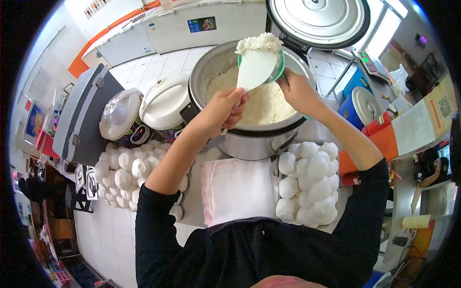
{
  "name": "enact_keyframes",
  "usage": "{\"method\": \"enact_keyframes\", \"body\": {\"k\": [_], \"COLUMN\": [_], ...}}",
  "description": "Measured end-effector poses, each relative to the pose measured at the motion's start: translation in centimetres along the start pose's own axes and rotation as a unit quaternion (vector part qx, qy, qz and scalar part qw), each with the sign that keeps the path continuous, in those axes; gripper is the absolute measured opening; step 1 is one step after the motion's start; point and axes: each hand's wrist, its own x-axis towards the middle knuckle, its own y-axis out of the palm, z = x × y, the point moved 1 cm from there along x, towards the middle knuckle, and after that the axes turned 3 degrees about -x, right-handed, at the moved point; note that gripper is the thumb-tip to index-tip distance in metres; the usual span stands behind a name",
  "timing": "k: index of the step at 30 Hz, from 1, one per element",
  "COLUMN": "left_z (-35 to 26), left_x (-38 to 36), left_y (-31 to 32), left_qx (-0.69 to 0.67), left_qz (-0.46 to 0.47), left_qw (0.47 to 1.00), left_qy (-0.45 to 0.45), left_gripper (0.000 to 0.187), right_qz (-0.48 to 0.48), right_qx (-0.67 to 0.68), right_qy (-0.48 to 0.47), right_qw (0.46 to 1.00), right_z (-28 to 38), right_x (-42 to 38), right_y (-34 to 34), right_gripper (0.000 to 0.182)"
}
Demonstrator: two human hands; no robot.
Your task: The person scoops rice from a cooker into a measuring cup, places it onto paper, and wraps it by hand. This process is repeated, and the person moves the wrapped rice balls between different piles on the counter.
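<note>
My left hand (228,109) is closed round the handle of a white ribbed rice paddle (255,71), which slants up over a large rice cooker (249,148). A clump of white rice (259,43) sits at the paddle's broad end. Behind the paddle, a green bowl (278,72) is gripped at its right side by my right hand (298,91). The paddle overlaps the bowl in this view and hides most of it. More rice (269,108) fills the lower part of the cooker's pot. The cooker's round metal lid (319,19) is raised at the back.
White paper sheets (242,187) lie before the cooker, between piles of white wrapped balls on the left (127,170) and right (309,185). Two lidded white pots (163,103) and a grey cooler box (86,113) stand left. A fire extinguisher (377,125) is at right.
</note>
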Motion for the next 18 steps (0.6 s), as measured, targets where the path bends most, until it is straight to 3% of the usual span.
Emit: {"method": "enact_keyframes", "body": {"k": [8,11,12,14,17,18], "left_z": [-0.6,-1.1,-1.0,-0.9,-1.5,-1.7], "left_x": [-0.2,0.0,0.5,1.0,2.1,2.6], "left_y": [1.3,0.8,0.4,-0.1,-1.4,-2.1], "left_qx": [-0.160,-0.213,-0.266,-0.363,-0.392,-0.322], "left_qz": [0.047,0.070,0.110,0.201,0.129,0.096], "left_qw": [0.986,0.974,0.958,0.909,0.909,0.942], "left_qy": [0.013,0.019,0.000,-0.042,-0.053,-0.016], "left_gripper": [0.022,0.022,0.022,0.020,0.017,0.015], "right_qz": [-0.029,0.019,0.018,0.089,0.167,0.193], "right_qx": [-0.083,-0.108,-0.108,-0.051,-0.019,0.052], "right_qy": [0.038,0.035,0.039,0.135,0.197,0.244], "right_qw": [0.995,0.993,0.993,0.985,0.966,0.949], "right_z": [1.0,-0.9,-1.3,-2.0,-4.4,-4.7], "right_x": [-0.7,-0.8,-0.9,-1.0,-1.4,-1.8], "right_y": [-0.2,-1.2,-1.7,-3.0,-4.5,-5.3], "right_gripper": [0.025,0.027,0.027,0.029,0.030,0.030]}}
